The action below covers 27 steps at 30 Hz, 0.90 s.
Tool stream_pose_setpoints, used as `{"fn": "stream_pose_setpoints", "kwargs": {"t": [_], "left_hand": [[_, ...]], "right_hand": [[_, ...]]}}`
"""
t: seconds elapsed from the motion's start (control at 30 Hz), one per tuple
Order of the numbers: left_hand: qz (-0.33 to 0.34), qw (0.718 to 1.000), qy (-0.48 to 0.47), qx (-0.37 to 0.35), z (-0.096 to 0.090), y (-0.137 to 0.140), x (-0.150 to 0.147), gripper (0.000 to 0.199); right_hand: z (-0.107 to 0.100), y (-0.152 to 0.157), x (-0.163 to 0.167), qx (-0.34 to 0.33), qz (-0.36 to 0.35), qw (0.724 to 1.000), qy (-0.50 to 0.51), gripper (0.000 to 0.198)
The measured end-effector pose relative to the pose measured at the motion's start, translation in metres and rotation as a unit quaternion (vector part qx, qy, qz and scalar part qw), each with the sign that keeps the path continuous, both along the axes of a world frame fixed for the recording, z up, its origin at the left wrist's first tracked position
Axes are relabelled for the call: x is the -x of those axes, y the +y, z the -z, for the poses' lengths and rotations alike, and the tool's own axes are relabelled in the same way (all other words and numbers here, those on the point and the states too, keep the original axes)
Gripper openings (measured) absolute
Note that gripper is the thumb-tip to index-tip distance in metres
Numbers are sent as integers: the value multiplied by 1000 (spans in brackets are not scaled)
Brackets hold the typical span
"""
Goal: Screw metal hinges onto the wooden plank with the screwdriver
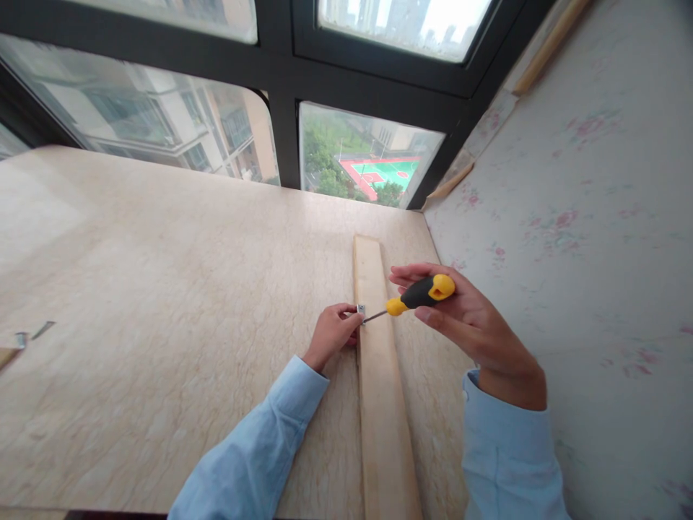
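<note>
A long pale wooden board (383,404) lies on the beige marbled sill, running away from me. On its left edge sits a small metal bracket (361,309) with holes. My left hand (338,328) pinches the bracket against the board, thumb on top and fingers at the board's side. A yellow and black screwdriver (419,295) rests in my right hand (460,310), held tilted, its handle between thumb and fingers. The screwdriver's tip meets the bracket's near end by my left thumb. Whether a screw sits under the tip is too small to tell.
Small metal pieces (43,330) lie on the marbled sill (162,289) at far left, near the end of another wooden piece (7,357). A dark-framed window (284,108) stands at the back. The flower-papered wall (606,238) closes off the right side.
</note>
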<state>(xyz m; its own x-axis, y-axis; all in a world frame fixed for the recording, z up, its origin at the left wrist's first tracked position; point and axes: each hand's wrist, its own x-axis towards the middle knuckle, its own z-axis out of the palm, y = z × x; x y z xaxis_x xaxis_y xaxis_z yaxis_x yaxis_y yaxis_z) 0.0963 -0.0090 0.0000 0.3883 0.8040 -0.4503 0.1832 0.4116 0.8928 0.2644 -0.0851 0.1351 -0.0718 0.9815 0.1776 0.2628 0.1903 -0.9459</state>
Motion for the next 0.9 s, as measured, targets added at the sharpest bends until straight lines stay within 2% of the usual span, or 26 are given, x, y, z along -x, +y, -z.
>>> {"fn": "stream_pose_setpoints", "kwargs": {"t": [0.1,0.17,0.2,0.27,0.33,0.43,0.5,0.57,0.63,0.7,0.77,0.83,0.9], "left_hand": [[-1,1000,-1,2,-2,0,0,23],[-1,1000,-1,3,-4,-1,0,23],[-1,1000,-2,5,-5,-1,0,22],[-1,1000,-6,9,-6,-1,0,22],[-4,1000,-9,13,-6,-2,0,23],[-7,1000,-5,11,-5,-2,0,22],[-7,1000,-3,8,-4,-2,0,22],[-4,1000,-5,9,-5,-2,0,22],[-3,1000,-5,9,-5,-2,1,22],[-3,1000,-3,8,-7,-2,1,22],[-3,1000,-5,7,-8,-2,0,22],[-5,1000,-8,9,-7,-2,0,21],[-7,1000,-8,10,-6,-2,0,21]], "right_hand": [[4,5,0,-38,100,993,-59,40],[11,11,2,-65,192,973,-114,48],[14,13,4,-69,216,965,-130,51],[16,13,5,-61,193,972,-116,55],[12,9,5,-40,105,992,-58,58],[1,0,2,-3,9,1000,1,54],[-2,-3,0,-4,15,1000,-4,45],[0,0,-1,-38,80,995,-50,41],[5,5,1,-73,167,975,-125,44],[9,9,3,-84,204,960,-171,49],[10,8,5,-72,159,974,-144,56],[6,4,5,-49,76,993,-75,62],[1,-1,4,-22,19,999,-21,61]]}}
